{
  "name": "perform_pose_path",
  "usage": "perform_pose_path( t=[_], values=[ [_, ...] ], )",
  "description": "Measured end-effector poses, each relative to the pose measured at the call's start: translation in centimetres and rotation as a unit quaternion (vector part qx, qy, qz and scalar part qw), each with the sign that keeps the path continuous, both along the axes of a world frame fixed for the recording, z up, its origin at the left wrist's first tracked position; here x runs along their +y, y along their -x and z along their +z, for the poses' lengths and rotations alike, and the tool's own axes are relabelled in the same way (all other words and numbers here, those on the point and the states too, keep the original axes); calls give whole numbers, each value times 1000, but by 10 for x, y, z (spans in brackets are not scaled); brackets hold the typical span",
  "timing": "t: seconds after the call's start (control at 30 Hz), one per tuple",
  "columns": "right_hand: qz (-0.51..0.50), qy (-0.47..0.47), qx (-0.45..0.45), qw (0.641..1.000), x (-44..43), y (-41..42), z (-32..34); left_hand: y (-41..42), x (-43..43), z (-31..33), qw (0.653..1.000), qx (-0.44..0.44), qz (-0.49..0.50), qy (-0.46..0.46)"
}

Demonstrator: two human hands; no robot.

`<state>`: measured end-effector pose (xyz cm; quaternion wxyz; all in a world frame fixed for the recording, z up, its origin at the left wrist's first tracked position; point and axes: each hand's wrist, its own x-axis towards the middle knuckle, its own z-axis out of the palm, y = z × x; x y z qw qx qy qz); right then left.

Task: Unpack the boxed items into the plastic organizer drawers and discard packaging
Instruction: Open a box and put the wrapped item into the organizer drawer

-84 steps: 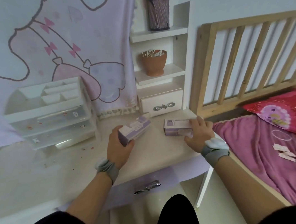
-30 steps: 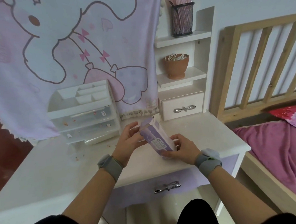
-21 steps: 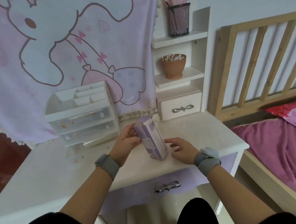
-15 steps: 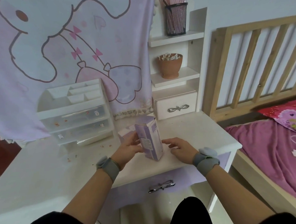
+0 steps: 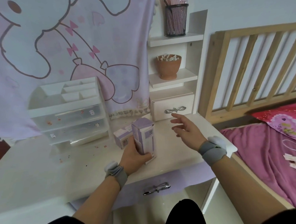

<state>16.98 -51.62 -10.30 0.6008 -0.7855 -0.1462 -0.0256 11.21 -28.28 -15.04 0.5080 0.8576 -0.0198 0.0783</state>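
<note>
A tall purple and white box point(image 5: 144, 138) stands upright on the white desk point(image 5: 37, 174), its top flap open. My left hand point(image 5: 133, 156) grips it low down from the left. A second purple box point(image 5: 122, 138) lies on its side just behind it. My right hand point(image 5: 186, 130) hovers to the right of the boxes with fingers spread, holding nothing. The clear plastic organizer point(image 5: 66, 111) with stacked drawers and an open compartment tray on top sits at the back left of the desk.
A white shelf unit point(image 5: 174, 74) at the back holds a mesh pen cup point(image 5: 176, 20), a terracotta bowl of cotton swabs point(image 5: 168, 66) and a small drawer point(image 5: 174, 107). A bed with a pink blanket point(image 5: 266, 159) and wooden headboard lies right. Small scraps dot the desk.
The upright box was set down on the desk and my left hand slid lower on it. My right hand let go and lifted away to the right.
</note>
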Motion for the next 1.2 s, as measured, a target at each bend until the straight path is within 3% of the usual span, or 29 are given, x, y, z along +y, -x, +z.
perform_pose_path(
  t=[0.17, 0.3, 0.4, 0.6, 0.8, 1.03, 1.2],
  values=[
    [74, 3, -12, 997, 13, 9, 31, 3, 22, 21, 998, 33, -32, -39],
    [209, 61, 11, 976, 34, 21, 41, 10, 37, 37, 981, 99, -68, -155],
    [225, 50, 10, 973, 56, 26, 36, 19, 49, 46, 968, 113, -74, -210],
    [169, -54, 41, 983, 75, 23, 22, 31, 64, 30, 986, 20, -6, -167],
    [117, -53, 2, 992, 87, 26, 24, 36, 62, 15, 989, -45, 6, -140],
    [88, -146, 44, 984, 89, 28, 30, 42, 66, 11, 997, -42, -20, -68],
    [92, -194, 68, 974, 94, 27, 34, 42, 72, 20, 996, -37, -42, -72]
  ],
)
